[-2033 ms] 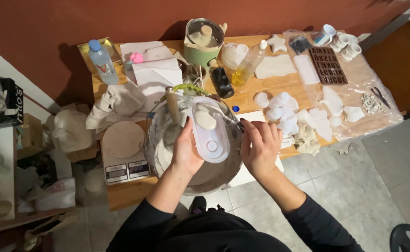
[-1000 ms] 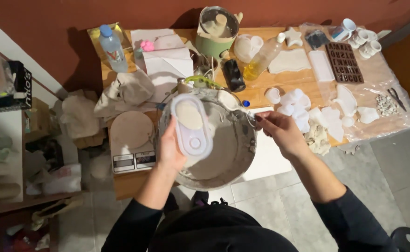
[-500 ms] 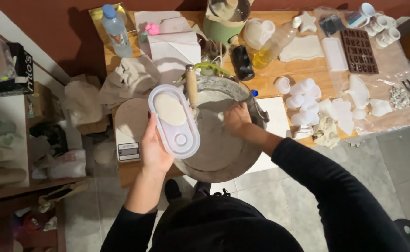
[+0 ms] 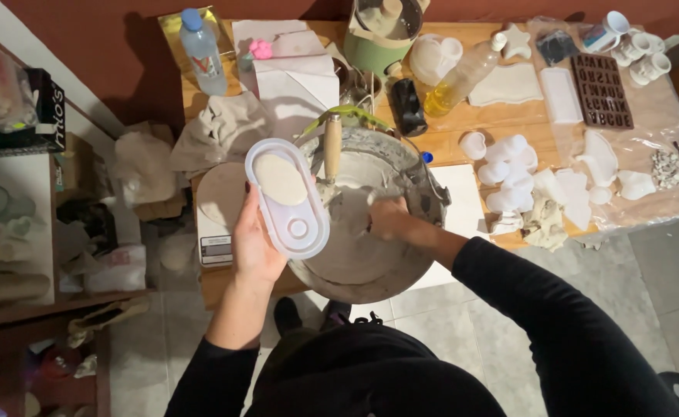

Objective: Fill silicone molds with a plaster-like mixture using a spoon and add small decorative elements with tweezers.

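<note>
Over the near rim of the metal bowl (image 4: 370, 282), our left hand (image 4: 256, 251) is gripping a white oval mould (image 4: 287, 197), fingers closed under it. Inside the bowl our right hand (image 4: 389, 218) is curling into grey paste. Beyond the bowl, a wooden-handled tool (image 4: 331, 147) is leaning.

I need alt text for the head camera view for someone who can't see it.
Seen from above, a person's left hand holds a white oval mould over a large metal bowl of grey mix while the right hand reaches into it, at a cluttered wooden table.
</note>
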